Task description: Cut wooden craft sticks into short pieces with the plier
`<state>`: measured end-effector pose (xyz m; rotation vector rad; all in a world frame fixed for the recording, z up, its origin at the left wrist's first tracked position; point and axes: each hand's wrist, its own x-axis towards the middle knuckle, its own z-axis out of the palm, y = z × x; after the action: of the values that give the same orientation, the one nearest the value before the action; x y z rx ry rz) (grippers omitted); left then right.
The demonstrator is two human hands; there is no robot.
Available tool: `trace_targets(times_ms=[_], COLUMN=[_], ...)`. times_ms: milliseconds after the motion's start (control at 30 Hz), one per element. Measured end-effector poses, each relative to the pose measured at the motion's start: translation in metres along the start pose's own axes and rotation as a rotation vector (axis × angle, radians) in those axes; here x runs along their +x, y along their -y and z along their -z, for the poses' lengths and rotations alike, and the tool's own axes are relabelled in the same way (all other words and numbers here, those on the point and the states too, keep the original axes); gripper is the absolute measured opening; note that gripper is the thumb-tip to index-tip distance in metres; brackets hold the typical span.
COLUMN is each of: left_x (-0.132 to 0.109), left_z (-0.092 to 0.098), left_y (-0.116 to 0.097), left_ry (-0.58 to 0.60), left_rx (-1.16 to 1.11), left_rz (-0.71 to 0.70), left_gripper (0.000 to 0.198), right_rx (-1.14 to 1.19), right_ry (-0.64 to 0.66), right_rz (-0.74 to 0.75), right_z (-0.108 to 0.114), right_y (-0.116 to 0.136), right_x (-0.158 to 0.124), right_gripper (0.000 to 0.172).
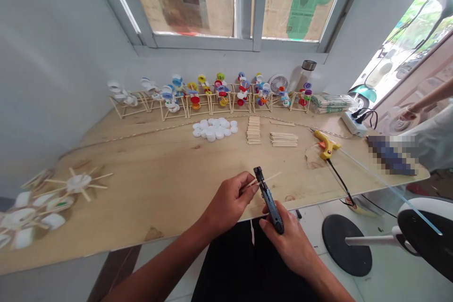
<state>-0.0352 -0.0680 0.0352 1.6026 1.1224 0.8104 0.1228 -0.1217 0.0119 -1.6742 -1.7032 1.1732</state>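
One stick (265,180) pinched by left hand (228,203), cutters (269,203) in right hand (286,240).

The cutter (269,210) in the right hand (288,240) has a matt black plastic body and a dark metal head (a dull finish, barely any shine). The thin stick (266,180) at the left hand (228,203) is pale, bare wood. Ahead of both hands, the plywood tabletop (159,198) looks smooth, with rougher knots. Right of the hands, the glue gun (326,144) is glossy yellow plastic; farther ahead, the bottle caps (214,129) are smooth white plastic.
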Motion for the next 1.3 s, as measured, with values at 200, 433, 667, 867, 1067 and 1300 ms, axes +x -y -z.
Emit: trace_targets(times_ms=[200,433,667,867,1067,1300], left_x=[-0.007,-0.005,-0.004,-0.002,0.002,0.004], left_z=[-0.007,-0.007,-0.003,0.002,0.015,0.009], left_y=[0.01,0.018,0.02,0.023,0.018,0.025], left_ry=[-0.198,-0.365,-0.375,-0.387,-0.229,-0.253], left_rx=[0.709,1.173,1.195,1.217,1.341,1.206], left_rz=[-0.344,-0.692,-0.742,-0.818,-0.914,-0.82], left_gripper=[0.017,0.012,0.017,0.018,0.016,0.023], right_rx=[0.006,0.022,0.06,0.189,0.438,0.306], right_ry=[-0.004,-0.003,0.011,0.064,0.189,0.072], right_rz=[0.005,0.031,0.043,0.024,-0.051,-0.017], right_z=[0.0,-0.002,-0.006,-0.007,-0.017,-0.018], right_y=[0.002,0.002,-0.002,-0.003,-0.004,-0.005], right_x=[-0.001,-0.002,0.0,-0.002,-0.002,-0.001], right_gripper=[0.012,0.011,0.011,0.01,0.013,0.011])
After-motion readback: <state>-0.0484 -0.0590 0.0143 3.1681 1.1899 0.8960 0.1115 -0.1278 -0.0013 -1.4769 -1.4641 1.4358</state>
